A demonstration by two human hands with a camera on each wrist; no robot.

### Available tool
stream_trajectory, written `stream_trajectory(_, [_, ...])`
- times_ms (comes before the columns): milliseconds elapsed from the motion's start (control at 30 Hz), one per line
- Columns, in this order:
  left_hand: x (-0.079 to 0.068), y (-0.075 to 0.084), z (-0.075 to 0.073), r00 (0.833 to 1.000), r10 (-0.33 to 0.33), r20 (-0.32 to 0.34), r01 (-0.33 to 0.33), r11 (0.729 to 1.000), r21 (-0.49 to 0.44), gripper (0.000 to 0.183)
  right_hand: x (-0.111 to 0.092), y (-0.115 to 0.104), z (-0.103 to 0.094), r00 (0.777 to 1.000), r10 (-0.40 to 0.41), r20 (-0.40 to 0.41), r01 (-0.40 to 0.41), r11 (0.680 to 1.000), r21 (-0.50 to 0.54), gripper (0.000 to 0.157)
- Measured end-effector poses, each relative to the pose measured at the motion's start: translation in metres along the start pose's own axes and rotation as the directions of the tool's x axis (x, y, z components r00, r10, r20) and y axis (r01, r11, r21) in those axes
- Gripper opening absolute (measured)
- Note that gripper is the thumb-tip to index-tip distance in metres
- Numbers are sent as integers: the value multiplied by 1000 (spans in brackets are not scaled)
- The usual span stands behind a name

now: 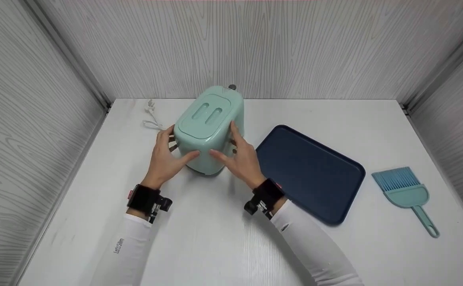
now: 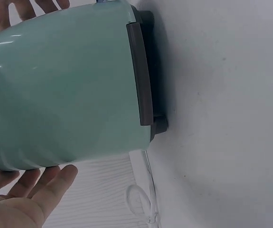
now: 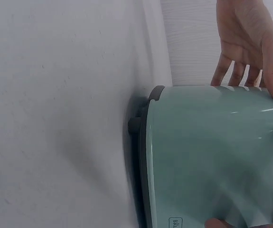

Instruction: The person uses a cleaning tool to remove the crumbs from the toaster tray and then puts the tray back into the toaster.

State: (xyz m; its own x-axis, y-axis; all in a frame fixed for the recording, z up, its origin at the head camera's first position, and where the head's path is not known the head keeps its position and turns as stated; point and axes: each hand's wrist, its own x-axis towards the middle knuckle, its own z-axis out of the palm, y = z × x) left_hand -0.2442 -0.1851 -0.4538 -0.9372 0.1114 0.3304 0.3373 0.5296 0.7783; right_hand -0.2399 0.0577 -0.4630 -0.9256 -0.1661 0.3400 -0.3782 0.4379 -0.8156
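A mint-green toaster (image 1: 203,135) stands toward the back of the white table, its lid (image 1: 215,101) with two long recesses facing up. My left hand (image 1: 164,161) grips its left side, with the thumb on the rounded near end. On the opposite side my right hand (image 1: 245,161) holds it, that thumb also resting on the near end. A dark knob (image 1: 232,87) sticks out at the far end. In the left wrist view, a dark strip and short feet show along the base of the toaster (image 2: 70,90). The right palm is mostly hidden in the right wrist view.
Just right of the toaster lies a dark blue tray (image 1: 311,171), its lower edge partly behind my right forearm. Farther right is a small teal brush (image 1: 406,194). A white cord with a plug (image 1: 150,106) lies back left. Grey wood-grain panels (image 1: 255,47) enclose the table.
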Motion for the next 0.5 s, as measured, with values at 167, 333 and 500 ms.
stream_trajectory(167, [-3, -1, 0, 1000, 9, -6, -9, 997, -73, 95, -3, 0, -1, 1000, 9, 17, -9, 1000, 4, 106])
stream_trajectory(333, [-8, 0, -1, 1000, 2, -14, -3, 995, -99, 93, -6, 2, 1, 999, 9, 33, -9, 1000, 11, 106])
stream_trajectory(500, [-15, 2, -1, 999, 8, -38, -11, 996, -90, 88, -9, 4, 1, 999, 4, 51, -6, 999, 37, 104])
